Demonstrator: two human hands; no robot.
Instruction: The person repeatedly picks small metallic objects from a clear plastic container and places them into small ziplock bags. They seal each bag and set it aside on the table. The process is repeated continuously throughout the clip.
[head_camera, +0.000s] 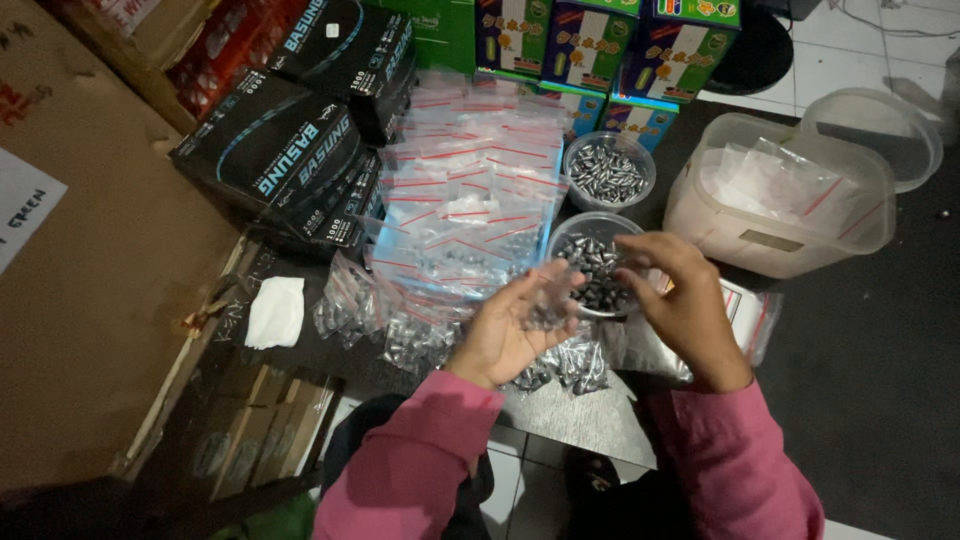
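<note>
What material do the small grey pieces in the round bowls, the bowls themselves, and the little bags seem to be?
Small grey pieces: probably metal; dull grey with bright glints.
Round bowls: clear plastic, seemingly; contents show through the wall.
Little bags: thin clear plastic film, glossy, with red strips.

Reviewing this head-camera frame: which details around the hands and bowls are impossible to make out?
- Left hand: the small clear bag in its palm is motion-blurred; contents uncountable.
- Right hand: fingertips blurred; whether they pinch anything is unclear, and the hand hides part of the near bowl.
- Metal pieces in the far bowl: too small to tell their exact shape.
- Lidded plastic tub: cloudy walls blur the bags inside.
- Lower table edge: sleeves hide it.
</note>
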